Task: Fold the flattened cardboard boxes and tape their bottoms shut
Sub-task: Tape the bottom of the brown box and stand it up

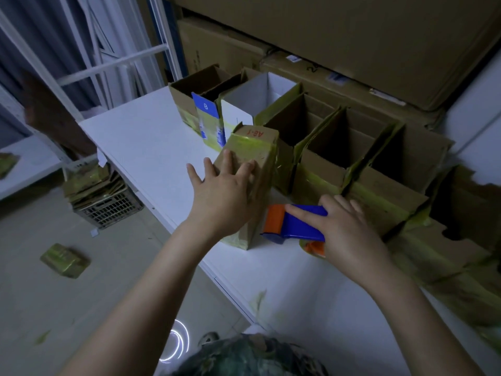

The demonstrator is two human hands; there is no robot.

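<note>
A small brown cardboard box (pixel 257 147) stands on the white table (pixel 151 147), its taped end up and marked "AB-1" in red. My left hand (pixel 219 191) lies flat against its near side, fingers spread. To its right, my right hand (pixel 349 229) grips a blue and orange tape dispenser (pixel 292 222) that rests on the table beside the box.
A row of folded open-topped boxes (pixel 339 147) with yellowish tape lines the back of the table, one white inside (pixel 257 101). Large cartons (pixel 352 36) are stacked behind. On the floor at left, a crate (pixel 111 207) holds flattened boxes and a loose piece (pixel 65 260) lies near.
</note>
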